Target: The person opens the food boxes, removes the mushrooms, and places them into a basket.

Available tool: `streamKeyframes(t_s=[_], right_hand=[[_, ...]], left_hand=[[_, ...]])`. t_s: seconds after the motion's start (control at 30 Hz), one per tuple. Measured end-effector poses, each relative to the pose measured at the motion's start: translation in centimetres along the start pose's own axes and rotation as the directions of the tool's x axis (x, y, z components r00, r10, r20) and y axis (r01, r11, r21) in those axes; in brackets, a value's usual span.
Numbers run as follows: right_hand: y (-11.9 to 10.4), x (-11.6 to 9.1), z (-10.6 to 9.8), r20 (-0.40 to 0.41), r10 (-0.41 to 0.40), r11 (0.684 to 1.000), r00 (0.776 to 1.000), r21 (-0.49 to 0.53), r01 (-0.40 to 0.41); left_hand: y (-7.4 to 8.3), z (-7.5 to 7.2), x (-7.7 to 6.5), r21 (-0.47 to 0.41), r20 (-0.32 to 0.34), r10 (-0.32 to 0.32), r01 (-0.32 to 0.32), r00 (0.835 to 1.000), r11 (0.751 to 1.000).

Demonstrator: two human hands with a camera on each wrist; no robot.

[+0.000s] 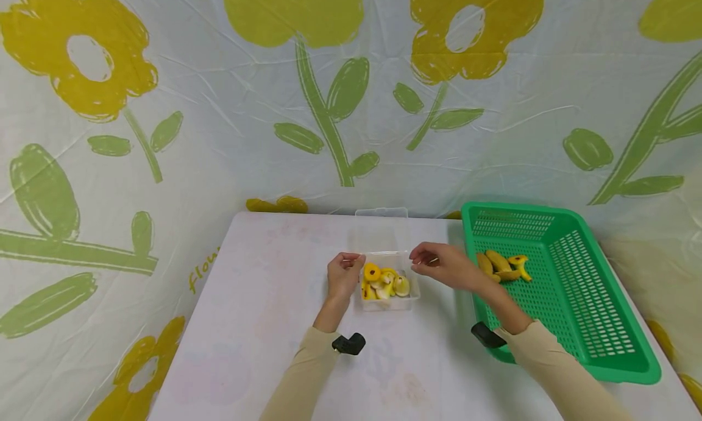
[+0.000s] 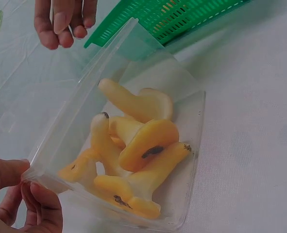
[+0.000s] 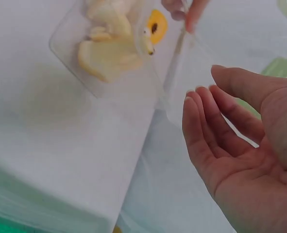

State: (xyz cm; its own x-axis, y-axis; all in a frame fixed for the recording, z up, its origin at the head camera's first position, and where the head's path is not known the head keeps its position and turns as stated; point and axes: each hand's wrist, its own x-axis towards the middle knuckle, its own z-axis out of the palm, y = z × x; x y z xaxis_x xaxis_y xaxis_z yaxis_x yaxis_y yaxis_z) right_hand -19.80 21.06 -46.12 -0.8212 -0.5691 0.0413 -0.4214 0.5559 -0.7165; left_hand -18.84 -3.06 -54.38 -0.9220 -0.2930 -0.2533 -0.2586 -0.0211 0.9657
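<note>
A clear plastic box (image 1: pixel 388 305) stands on the table with its hinged lid (image 1: pixel 382 235) folded back behind it. Inside lie several yellow mushrooms (image 2: pixel 150 143), some with pale stems and dark spots. My left hand (image 1: pixel 342 279) pinches the box's back left corner between thumb and fingers, plainly seen in the left wrist view. Beyond the opposite corner hovers my right hand (image 1: pixel 446 265); in the right wrist view its fingers (image 3: pixel 209 121) are loosely bent, with a gap to the thumb and nothing held.
A green slotted basket (image 1: pixel 548 287) stands to the right of the box, under and beside the right forearm. In its far left part lie several brownish-yellow pieces (image 1: pixel 498 261) and a brighter yellow one (image 1: pixel 520 266). A flower-printed cloth (image 1: pixel 219 134) hangs behind the table.
</note>
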Motion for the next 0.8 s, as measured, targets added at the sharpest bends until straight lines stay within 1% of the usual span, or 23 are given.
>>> streamKeyframes(t_s=[0.2, 0.3, 0.43, 0.5, 0.7, 0.8], right_hand=[[-0.2, 0.8, 1.8, 0.097, -0.065, 0.998, 0.993, 0.020, 0.064], [-0.3, 1.2, 2.6, 0.154, -0.078, 0.997, 0.985, 0.004, 0.078], [-0.5, 1.8, 3.5, 0.222, -0.048, 0.998, 0.974, -0.025, 0.055], [-0.7, 2.0, 3.9, 0.246, -0.029, 0.998, 0.969, -0.046, 0.042], [-0.7, 2.6, 4.8, 0.283, 0.002, 0.994, 0.959, -0.104, 0.028], [-0.4, 2.8, 5.2, 0.280, -0.009, 0.994, 0.960, -0.101, 0.039]], left_hand=[[-0.2, 0.0, 0.1, -0.002, 0.002, 0.003, -0.003, 1.000, 1.000], [-0.4, 0.0, 0.2, -0.011, 0.007, 0.023, -0.022, 1.000, 1.000], [-0.6, 0.0, 0.4, -0.049, 0.013, 0.055, -0.054, 0.998, 0.997], [-0.6, 0.0, 0.4, -0.059, 0.016, 0.056, -0.055, 0.998, 0.997], [-0.5, -0.1, 0.3, -0.049, 0.019, 0.044, -0.043, 0.999, 0.998], [-0.6, -0.1, 0.2, -0.039, 0.013, 0.037, -0.036, 0.999, 0.999]])
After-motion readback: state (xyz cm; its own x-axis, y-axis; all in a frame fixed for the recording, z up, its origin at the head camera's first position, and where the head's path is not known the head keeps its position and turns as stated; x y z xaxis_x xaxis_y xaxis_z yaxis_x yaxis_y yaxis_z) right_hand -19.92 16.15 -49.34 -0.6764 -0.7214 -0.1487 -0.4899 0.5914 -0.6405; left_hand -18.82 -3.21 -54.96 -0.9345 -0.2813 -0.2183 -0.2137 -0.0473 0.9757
